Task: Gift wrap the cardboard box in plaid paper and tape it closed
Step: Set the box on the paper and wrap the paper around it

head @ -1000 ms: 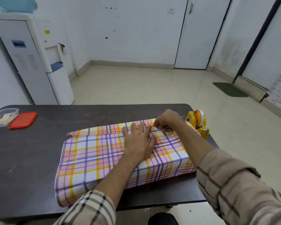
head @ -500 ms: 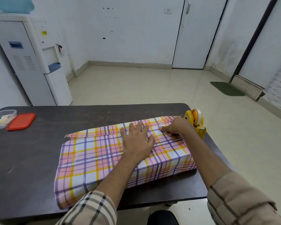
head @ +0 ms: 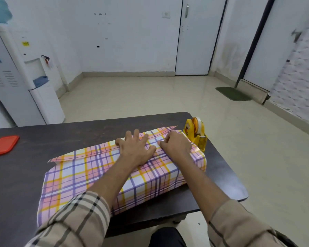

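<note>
Plaid paper (head: 96,175) lapped at the top seam, centre frame; left hand (head: 135,148) spread flat on it, right hand (head: 175,145) curled there, grip indeterminate; ends seemingly unfolded, untaped.

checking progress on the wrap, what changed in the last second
The right hand slid from the far paper edge toward the person, now curled on the plaid paper seam beside the left hand. Left hand stayed flat on the paper; tape dispenser unmoved.
</note>
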